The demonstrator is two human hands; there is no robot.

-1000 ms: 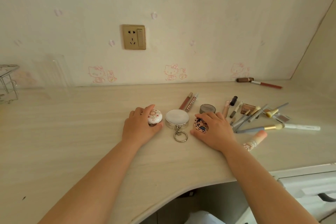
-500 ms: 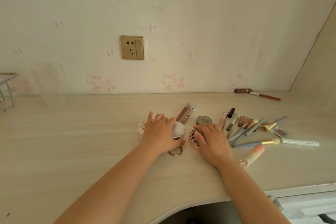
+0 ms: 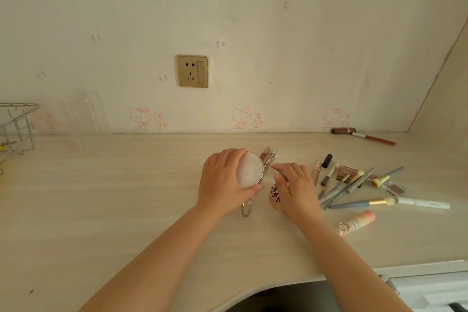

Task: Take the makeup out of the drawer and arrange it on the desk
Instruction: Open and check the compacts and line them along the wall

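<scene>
My left hand (image 3: 221, 182) grips a round silver compact (image 3: 249, 170) and tilts it up off the desk (image 3: 114, 197); its key ring (image 3: 247, 207) hangs below. My right hand (image 3: 296, 190) lies curled over a round patterned compact (image 3: 274, 194) just to the right, its fingers pointing left. Two lip gloss tubes (image 3: 269, 157) lie behind the hands. To the right sits a loose pile of brushes and pencils (image 3: 349, 185) and a pink tube (image 3: 357, 221). The small white floral compact is hidden.
A lip liner and brown tube (image 3: 364, 135) lie by the back wall at the right. A wire rack (image 3: 15, 129) and a clear holder (image 3: 81, 119) stand at the back left. A white drawer front (image 3: 430, 289) shows at the bottom right.
My left hand let go of the small white compact, moved right and lifted the silver compact onto its edge. My right hand shifted slightly on the patterned compact.
</scene>
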